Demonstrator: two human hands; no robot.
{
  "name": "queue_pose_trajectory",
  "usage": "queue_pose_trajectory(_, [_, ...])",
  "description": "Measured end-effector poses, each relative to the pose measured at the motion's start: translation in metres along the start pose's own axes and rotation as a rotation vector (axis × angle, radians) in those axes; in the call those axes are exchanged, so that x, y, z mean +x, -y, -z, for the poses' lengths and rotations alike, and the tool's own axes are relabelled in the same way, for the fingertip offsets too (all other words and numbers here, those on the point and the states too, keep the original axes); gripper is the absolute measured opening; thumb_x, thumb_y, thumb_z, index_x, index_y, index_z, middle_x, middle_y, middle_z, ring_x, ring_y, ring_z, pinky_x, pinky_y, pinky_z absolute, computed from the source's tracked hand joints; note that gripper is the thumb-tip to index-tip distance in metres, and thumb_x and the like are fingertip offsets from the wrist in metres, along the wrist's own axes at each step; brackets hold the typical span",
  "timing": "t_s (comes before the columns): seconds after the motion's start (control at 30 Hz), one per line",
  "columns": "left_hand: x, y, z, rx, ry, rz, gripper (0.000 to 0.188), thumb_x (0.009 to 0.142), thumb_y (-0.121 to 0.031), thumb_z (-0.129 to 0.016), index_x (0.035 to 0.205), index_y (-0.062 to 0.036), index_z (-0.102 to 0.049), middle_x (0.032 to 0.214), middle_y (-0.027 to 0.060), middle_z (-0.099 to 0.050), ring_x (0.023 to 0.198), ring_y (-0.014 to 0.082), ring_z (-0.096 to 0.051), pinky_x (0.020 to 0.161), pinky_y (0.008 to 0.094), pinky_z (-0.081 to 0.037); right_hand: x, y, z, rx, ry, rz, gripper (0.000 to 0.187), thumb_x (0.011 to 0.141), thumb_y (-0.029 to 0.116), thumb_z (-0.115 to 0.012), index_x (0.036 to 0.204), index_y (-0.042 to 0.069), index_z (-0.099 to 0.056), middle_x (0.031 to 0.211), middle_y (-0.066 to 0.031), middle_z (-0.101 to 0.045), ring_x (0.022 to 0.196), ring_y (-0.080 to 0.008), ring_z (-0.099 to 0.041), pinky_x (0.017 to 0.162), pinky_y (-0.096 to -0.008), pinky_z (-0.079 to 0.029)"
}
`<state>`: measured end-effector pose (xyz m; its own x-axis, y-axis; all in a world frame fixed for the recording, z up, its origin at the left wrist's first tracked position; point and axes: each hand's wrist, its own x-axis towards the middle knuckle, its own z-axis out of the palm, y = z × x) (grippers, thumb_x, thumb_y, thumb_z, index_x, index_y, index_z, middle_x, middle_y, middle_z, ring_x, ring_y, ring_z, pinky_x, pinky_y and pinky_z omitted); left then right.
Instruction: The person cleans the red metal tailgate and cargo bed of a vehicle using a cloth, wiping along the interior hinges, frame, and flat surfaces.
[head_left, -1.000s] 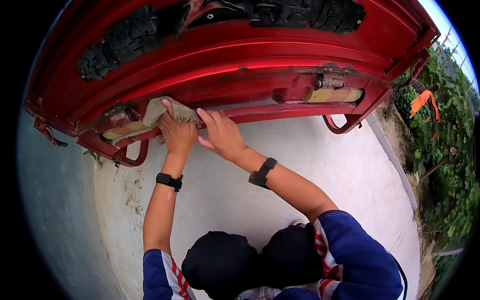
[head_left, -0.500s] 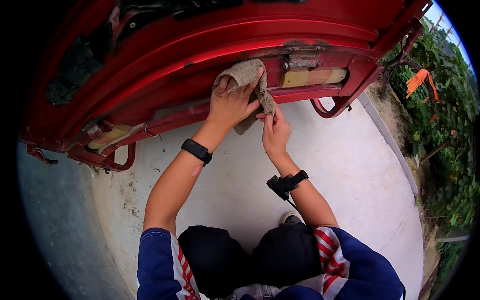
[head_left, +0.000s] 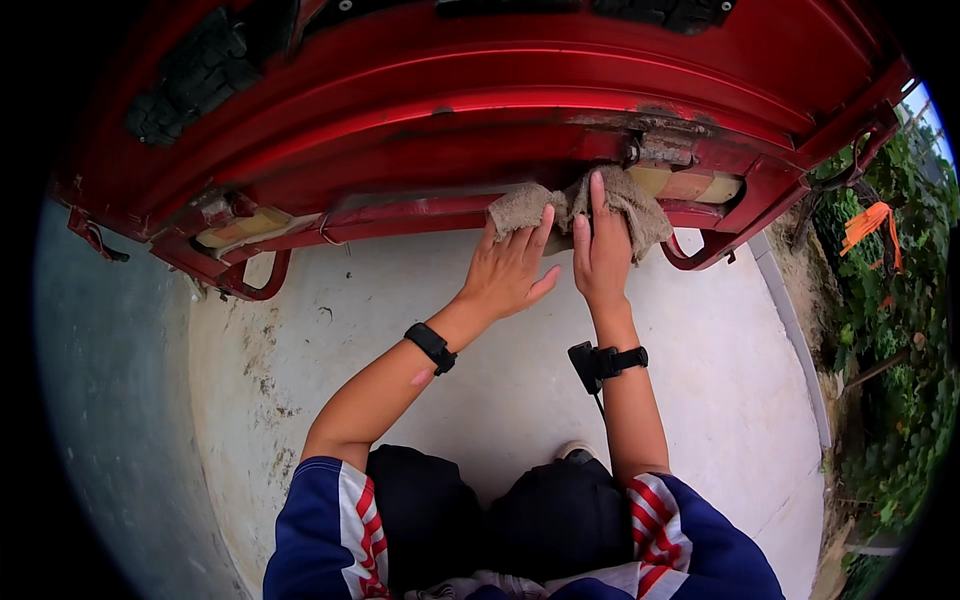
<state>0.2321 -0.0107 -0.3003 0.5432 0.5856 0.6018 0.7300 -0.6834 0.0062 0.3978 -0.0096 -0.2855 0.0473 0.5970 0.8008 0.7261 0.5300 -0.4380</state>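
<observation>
A greyish-brown cloth [head_left: 640, 212] lies bunched against the lower edge of a red vehicle's rear panel [head_left: 400, 150]. My left hand [head_left: 508, 268] rests on the cloth's left part, fingers stretched out and thumb apart. Beside it, my right hand [head_left: 603, 258] presses flat on the larger right part, fingers pointing up toward the panel. Neither hand visibly grips the cloth. Just right of the cloth is a yellow and orange light strip [head_left: 690, 186], with a worn metal latch [head_left: 664, 149] above it. Dark grime marks the panel around the latch.
Red tube loops [head_left: 700, 255] hang under the panel on both sides. Another light strip [head_left: 243, 229] sits at the left. Below is a pale concrete floor [head_left: 480, 390]. Leafy plants [head_left: 900, 330] and an orange ribbon [head_left: 868, 226] are at the right, beyond a low kerb [head_left: 793, 305].
Both hands and the cloth have moved right and lower along the panel. The cloth is more spread out, and my right hand has gone from pinching its edge to lying flat. The view has shifted.
</observation>
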Motion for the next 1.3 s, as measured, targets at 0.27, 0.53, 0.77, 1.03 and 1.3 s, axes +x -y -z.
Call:
queue_pose_trajectory(0.27, [-0.022, 0.018, -0.003, 0.041, 0.021, 0.176, 0.097, 0.08, -0.034, -0.07, 0.151, 0.0074, -0.019, 0.121, 0.0202, -0.047, 0.108, 0.0328, -0.049, 0.091, 0.046, -0.041, 0.002, -0.007, -0.044, -0.046, 0.032, -0.169, 0.083, 0.085, 0.028, -0.062, 0.155, 0.007, -0.023, 0.115, -0.022, -0.059, 0.103, -0.0404, -0.057, 0.091, -0.0436, -0.047])
queue_pose_trajectory(0.53, [-0.02, 0.018, 0.0, 0.077, -0.08, 0.144, 0.09, 0.077, -0.027, -0.07, 0.147, 0.0084, -0.027, 0.119, 0.0206, -0.05, 0.111, 0.0342, -0.049, 0.095, 0.0461, -0.04, -0.015, -0.003, -0.016, -0.076, 0.156, -0.109, 0.071, 0.079, 0.026, -0.066, 0.145, 0.007, -0.047, 0.111, -0.0195, -0.065, 0.107, -0.0362, -0.061, 0.097, -0.0423, -0.046])
queue_pose_trajectory(0.77, [-0.012, 0.031, 0.003, 0.078, -0.202, 0.052, 0.071, 0.076, -0.021, -0.069, 0.138, 0.0057, -0.046, 0.107, 0.0182, -0.058, 0.102, 0.0327, -0.056, 0.089, 0.0428, -0.047, -0.027, -0.005, -0.017, -0.116, 0.044, -0.005, 0.072, 0.085, 0.026, -0.063, 0.149, 0.003, -0.037, 0.114, -0.0212, -0.063, 0.108, -0.0381, -0.059, 0.097, -0.044, -0.044])
queue_pose_trajectory(1.03, [-0.013, 0.03, 0.003, 0.12, -0.268, 0.075, 0.062, 0.075, -0.018, -0.066, 0.133, 0.0012, -0.055, 0.103, 0.0166, -0.063, 0.095, 0.0308, -0.063, 0.085, 0.0402, -0.051, 0.015, -0.014, -0.023, -0.222, 0.163, 0.084, 0.097, 0.082, 0.039, -0.062, 0.153, -0.006, -0.014, 0.139, -0.0308, -0.044, 0.125, -0.044, -0.045, 0.108, -0.049, -0.033])
queue_pose_trajectory(1.3, [-0.012, 0.03, -0.001, 0.149, -0.313, 0.03, 0.061, 0.075, -0.018, -0.065, 0.132, 0.0015, -0.055, 0.101, 0.0148, -0.064, 0.092, 0.0278, -0.062, 0.082, 0.0388, -0.051, -0.006, 0.015, -0.027, -0.417, 0.037, -0.091, 0.101, 0.078, 0.044, -0.067, 0.151, -0.007, -0.02, 0.141, -0.0313, -0.044, 0.135, -0.0429, -0.04, 0.113, -0.0458, -0.03])
